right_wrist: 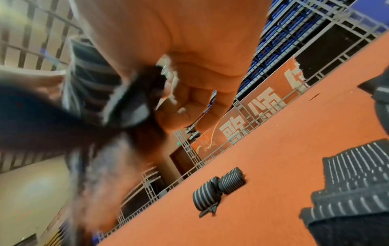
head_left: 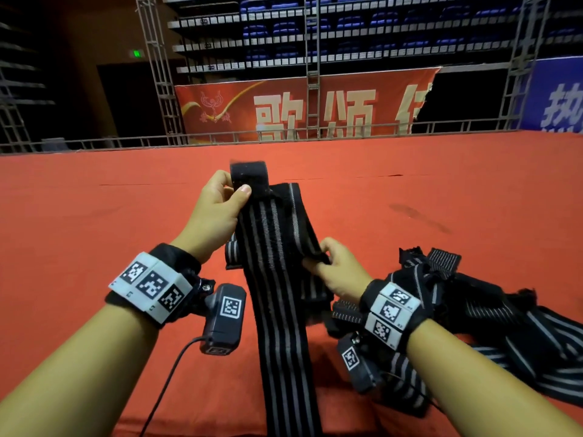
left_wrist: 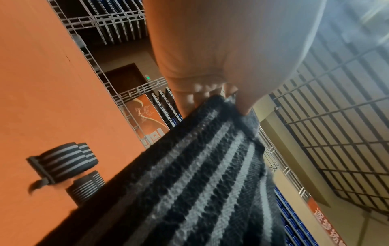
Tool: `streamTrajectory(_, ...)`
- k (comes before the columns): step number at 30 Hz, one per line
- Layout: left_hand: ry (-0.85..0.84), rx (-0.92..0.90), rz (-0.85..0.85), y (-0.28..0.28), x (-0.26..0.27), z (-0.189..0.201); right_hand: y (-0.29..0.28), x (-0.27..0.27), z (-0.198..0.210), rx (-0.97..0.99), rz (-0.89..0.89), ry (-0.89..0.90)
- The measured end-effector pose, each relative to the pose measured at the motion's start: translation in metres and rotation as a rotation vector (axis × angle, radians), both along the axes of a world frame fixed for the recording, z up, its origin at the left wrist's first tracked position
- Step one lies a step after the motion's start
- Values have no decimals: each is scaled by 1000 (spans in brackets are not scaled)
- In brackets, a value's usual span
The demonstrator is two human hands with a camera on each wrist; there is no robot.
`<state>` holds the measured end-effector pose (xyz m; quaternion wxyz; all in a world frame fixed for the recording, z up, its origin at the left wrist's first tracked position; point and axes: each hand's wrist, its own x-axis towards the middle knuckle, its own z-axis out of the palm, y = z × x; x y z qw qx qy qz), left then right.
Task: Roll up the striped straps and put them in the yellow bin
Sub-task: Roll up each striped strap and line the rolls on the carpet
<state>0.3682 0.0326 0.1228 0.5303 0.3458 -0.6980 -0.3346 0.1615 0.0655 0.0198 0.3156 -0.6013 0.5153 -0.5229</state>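
A long black strap with grey stripes (head_left: 277,279) hangs in front of me over the red table (head_left: 94,216). My left hand (head_left: 220,203) pinches its top end by the plain black tab (head_left: 249,176). My right hand (head_left: 331,263) grips the strap's folded-over part lower down on the right. The left wrist view shows my fingers (left_wrist: 244,106) clamped on the striped strap (left_wrist: 200,174). Two rolled straps (right_wrist: 219,188) lie on the table behind the held one, also seen as rolled straps (left_wrist: 69,159). No yellow bin is in view.
A tangled pile of loose striped straps (head_left: 473,310) lies on the table at the right, reaching toward my right forearm. A metal railing (head_left: 284,134) and a red banner (head_left: 299,105) stand beyond the table's far edge.
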Motion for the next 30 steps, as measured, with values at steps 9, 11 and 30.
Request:
streamTrajectory(9,-249,-43,249,-17,7,-21,14,-30,35,-105,-54,-17)
streamTrajectory(11,-273,-32,252,-16,6,-25,11,-27,39,-59,-91,-39)
streamTrajectory(30,-174,14,-136,14,-30,-41,19,2,50,-174,-36,185)
